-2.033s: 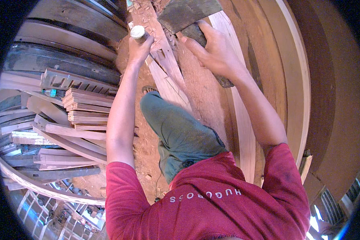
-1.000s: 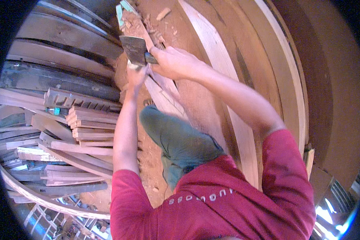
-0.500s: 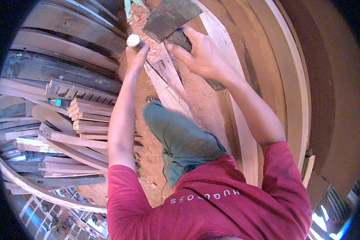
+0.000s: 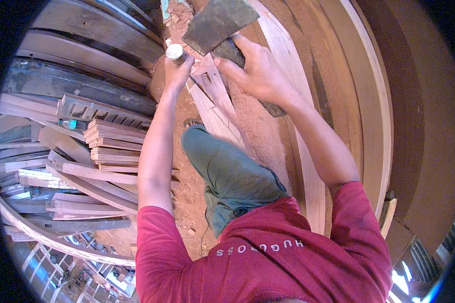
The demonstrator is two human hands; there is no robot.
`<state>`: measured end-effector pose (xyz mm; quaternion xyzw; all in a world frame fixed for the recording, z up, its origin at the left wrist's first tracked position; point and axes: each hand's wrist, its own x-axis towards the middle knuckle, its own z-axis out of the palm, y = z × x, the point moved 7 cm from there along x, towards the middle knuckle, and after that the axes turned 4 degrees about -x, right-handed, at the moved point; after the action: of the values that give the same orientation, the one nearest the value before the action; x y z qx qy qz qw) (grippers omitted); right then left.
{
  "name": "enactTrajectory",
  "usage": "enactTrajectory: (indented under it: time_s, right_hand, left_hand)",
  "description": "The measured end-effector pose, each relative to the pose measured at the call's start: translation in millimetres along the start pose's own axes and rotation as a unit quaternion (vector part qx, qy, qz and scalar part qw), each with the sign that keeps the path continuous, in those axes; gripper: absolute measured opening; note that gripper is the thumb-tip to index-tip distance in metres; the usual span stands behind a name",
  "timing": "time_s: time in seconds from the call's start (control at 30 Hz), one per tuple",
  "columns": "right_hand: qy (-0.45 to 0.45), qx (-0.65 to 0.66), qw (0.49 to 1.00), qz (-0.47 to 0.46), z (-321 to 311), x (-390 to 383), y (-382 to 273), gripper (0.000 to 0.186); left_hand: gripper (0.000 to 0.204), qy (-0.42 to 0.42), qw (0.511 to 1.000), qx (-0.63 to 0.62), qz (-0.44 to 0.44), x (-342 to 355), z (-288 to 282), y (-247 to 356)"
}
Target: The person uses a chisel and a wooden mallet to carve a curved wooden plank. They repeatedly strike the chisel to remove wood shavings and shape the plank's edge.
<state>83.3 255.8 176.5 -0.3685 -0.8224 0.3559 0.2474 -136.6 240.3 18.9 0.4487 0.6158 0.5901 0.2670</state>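
Note:
My left hand [image 4: 176, 74] is wrapped round a chisel [image 4: 175, 52], whose pale, round handle end points up toward me. Its blade is hidden below the fist. In my right hand [image 4: 263, 73] is a dark wooden mallet [image 4: 220, 25], gripped by its thick handle, with the blocky head raised just right of the chisel and apart from it. Beneath both hands lies a pale wooden board [image 4: 215, 113] with a slot cut in it and lines along it. Curled wood shavings [image 4: 179, 17] cover its far part.
Stacked wooden slats [image 4: 117, 136] and curved timber pieces [image 4: 93, 174] fill the left side. Long dark planks [image 4: 81, 83] lie at the far left. Another long board [image 4: 288, 55] runs along the right, over the sawdust-covered ground [image 4: 187, 217]. My bent leg [image 4: 232, 166] is beside the slotted board.
My left hand and the chisel sit slightly farther right and lower in the picture. The mallet has shifted a little to the right. Both grips are unchanged.

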Motion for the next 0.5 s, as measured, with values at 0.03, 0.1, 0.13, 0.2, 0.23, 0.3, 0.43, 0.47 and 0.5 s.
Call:
enactTrajectory:
  time_s: [0.03,0.1,0.13,0.2,0.23,0.3,0.43,0.47,0.5]
  right_hand:
    - [-0.003,0.015,1.0,-0.013,-4,1,-8,0.047]
    - [-0.03,0.016,0.999,0.031,-12,3,-17,0.043]
    - [0.005,0.029,0.999,-0.028,-25,4,-34,0.04]
    - [0.059,0.035,0.993,-0.097,-39,9,-54,0.036]
    - [0.102,0.065,0.984,-0.134,-45,10,-61,0.034]
    - [0.183,0.127,0.952,-0.209,-42,13,-75,0.031]
    - [-0.135,-0.152,0.979,0.013,41,19,-18,0.041]
    - [-0.183,-0.176,0.967,0.018,51,20,-11,0.043]
    - [-0.141,-0.145,0.979,-0.023,46,20,-16,0.043]
  left_hand:
    - [0.008,0.0,1.0,-0.003,0.004,0,-1,-1]
    - [0.008,0.005,1.0,0.005,0.013,-3,-3,-2]
    - [0.008,0.008,1.0,0.015,0.021,-4,-4,-1]
    - [0.009,0.004,0.999,0.036,0.031,-6,-5,0]
    - [0.009,0.002,0.998,0.046,0.035,-8,-4,1]
    - [0.009,-0.011,0.997,0.073,0.039,-11,-2,3]
    - [0.015,-0.001,0.998,-0.04,0.053,-16,-1,7]
    - [0.019,0.0,1.0,-0.018,0.019,-17,-1,1]
    - [0.02,0.007,0.999,-0.002,0.034,-18,-2,0]
